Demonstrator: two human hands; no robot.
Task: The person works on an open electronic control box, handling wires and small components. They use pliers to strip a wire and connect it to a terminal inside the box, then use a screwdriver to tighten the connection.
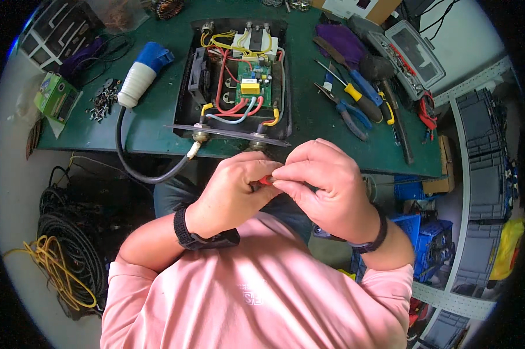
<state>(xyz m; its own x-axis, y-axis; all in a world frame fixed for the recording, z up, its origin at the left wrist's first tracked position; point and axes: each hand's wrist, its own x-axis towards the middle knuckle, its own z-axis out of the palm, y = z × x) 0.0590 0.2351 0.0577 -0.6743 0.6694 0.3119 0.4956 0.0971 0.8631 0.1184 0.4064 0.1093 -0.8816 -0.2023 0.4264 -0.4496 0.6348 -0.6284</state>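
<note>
Just in front of the bench edge, my left hand and my right hand meet with their fingertips together. A small red piece shows between them, mostly covered by fingers; its kind cannot be made out. My left hand is closed around it, while the thumb and fingers of my right hand pinch at its end. Beyond them lies an opened black metal case with a green circuit board, wires and a fan inside. Its end panel leans toward me, carrying cable fittings.
A thick black cable runs from the panel to a blue-and-white industrial plug. Loose screws lie left of it. Pliers, a yellow-black screwdriver and a hammer lie right. Blue crates stand below.
</note>
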